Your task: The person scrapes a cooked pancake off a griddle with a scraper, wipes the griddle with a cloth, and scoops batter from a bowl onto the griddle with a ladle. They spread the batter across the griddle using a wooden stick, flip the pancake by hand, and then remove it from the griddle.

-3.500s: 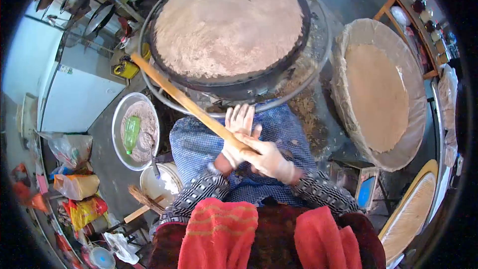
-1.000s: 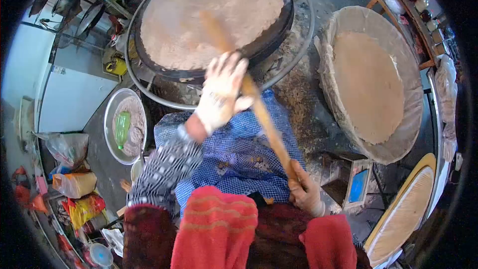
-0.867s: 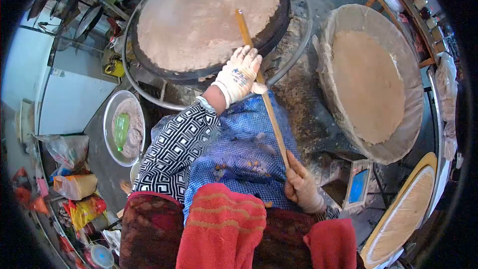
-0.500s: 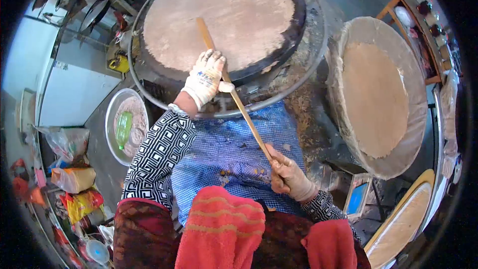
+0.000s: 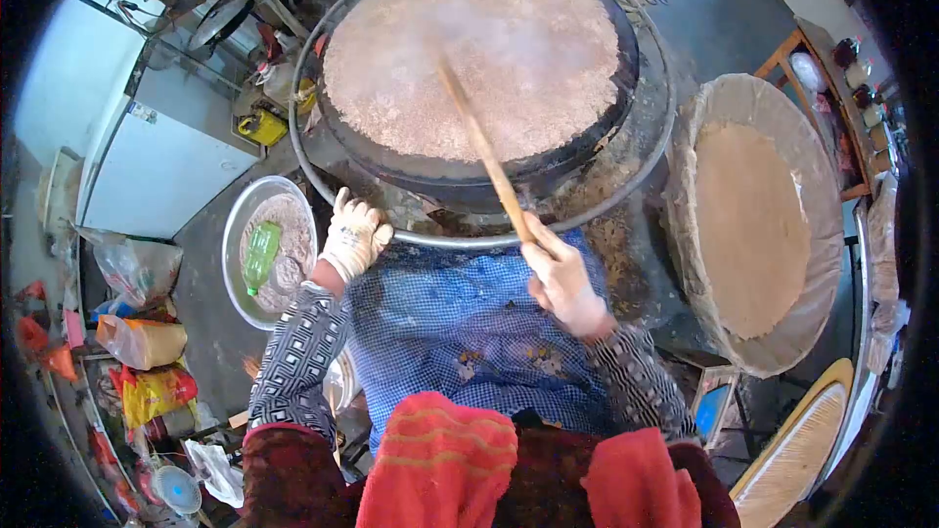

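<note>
My right hand (image 5: 565, 284) is wrapped round the lower end of a long flat wooden stick (image 5: 486, 152). The stick's far end reaches over a brownish, grainy round sheet of batter (image 5: 391, 88) on a large dark round griddle (image 5: 460, 179). Steam blurs its tip, so contact with the sheet cannot be made out. In a pale work glove, my left hand (image 5: 354, 238) is beside the metal ring (image 5: 430, 239) around the griddle, fingers apart and holding nothing. Near it stands a basin (image 5: 231, 264) of pinkish-brown batter with a green plastic bottle (image 5: 261, 256) in it.
To the right, a wide lined basket (image 5: 699, 303) holds a round brown sheet (image 5: 751, 225). A blue checked cloth (image 5: 469, 313) hangs in front of me. Pans (image 5: 220, 20) hang at upper left. Bags (image 5: 142, 342) crowd the left side, near a white cabinet (image 5: 161, 171).
My left hand has let go of the stick and moved left to the ring. My right hand has pushed the stick up and forward. The sheet's surface now looks coarser, with more steam.
</note>
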Demonstrator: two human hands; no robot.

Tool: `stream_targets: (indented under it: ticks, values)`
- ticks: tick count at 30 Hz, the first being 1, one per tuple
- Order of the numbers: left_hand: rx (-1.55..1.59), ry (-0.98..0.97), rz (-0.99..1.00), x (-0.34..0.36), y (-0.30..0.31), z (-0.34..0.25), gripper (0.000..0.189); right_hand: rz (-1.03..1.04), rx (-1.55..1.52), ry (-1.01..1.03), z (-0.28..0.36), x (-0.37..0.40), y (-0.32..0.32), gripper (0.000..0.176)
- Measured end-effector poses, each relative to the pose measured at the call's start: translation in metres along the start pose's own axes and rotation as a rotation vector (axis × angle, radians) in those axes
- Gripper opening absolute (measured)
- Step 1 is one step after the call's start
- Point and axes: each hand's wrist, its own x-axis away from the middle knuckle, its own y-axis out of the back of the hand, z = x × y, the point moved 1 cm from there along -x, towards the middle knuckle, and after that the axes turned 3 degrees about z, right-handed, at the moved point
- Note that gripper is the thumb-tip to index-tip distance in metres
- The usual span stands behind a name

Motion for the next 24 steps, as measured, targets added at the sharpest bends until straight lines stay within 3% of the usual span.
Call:
stream_targets:
  ticks: [1, 2, 5, 6, 8, 10, 11, 13, 15, 18, 19, 22, 24]
  values:
    - [-0.012, 0.027, 0.057, 0.004, -0.024, 0.001, 0.026, -0.021, -0.194, -0.187, -0.003, -0.008, -0.01, 0.048]
    - [-0.009, -0.015, -0.144, 0.005, -0.04, 0.005, 0.023, 0.036, -0.175, -0.182, 0.0, -0.018, -0.016, 0.049]
    - [-0.066, 0.042, -0.155, 0.003, -0.028, -0.027, 0.025, 0.122, -0.165, -0.168, 0.015, -0.026, -0.027, 0.049]
    - [0.008, 0.1, -0.001, 0.0, -0.023, -0.04, 0.035, 0.133, -0.18, -0.158, 0.02, -0.022, -0.023, 0.049]
    - [-0.012, 0.175, -0.026, -0.006, -0.023, -0.072, 0.037, 0.073, -0.162, -0.103, 0.015, -0.015, -0.021, 0.049]
    - [0.105, 0.182, -0.218, -0.012, -0.022, -0.115, 0.034, 0.108, -0.146, -0.148, -0.007, -0.011, -0.024, 0.049]
    - [0.153, 0.212, -0.106, -0.016, -0.02, -0.135, 0.034, 0.141, -0.125, -0.188, -0.014, -0.007, -0.026, 0.049]
    - [0.325, -0.025, -0.266, -0.018, -0.02, -0.159, 0.036, 0.201, -0.236, -0.2, -0.007, 0.006, -0.016, 0.048]
    - [0.666, -0.117, -0.443, -0.01, -0.004, -0.171, 0.044, 0.153, -0.167, -0.174, 0.001, 0.032, 0.007, 0.048]
    - [0.457, -0.264, -0.624, -0.06, 0.06, -0.16, 0.06, -0.024, -0.125, -0.077, -0.022, 0.073, 0.042, 0.048]
    - [0.42, -0.25, -0.508, -0.09, 0.086, -0.163, 0.062, -0.024, -0.124, -0.085, -0.018, 0.085, 0.044, 0.048]
    - [0.235, -0.563, -0.353, -0.201, 0.085, -0.162, 0.079, -0.23, -0.195, -0.132, 0.004, 0.094, 0.058, 0.047]
    - [0.084, -0.513, -0.193, -0.249, 0.059, -0.167, 0.077, -0.181, -0.363, -0.146, 0.012, 0.067, 0.071, 0.047]
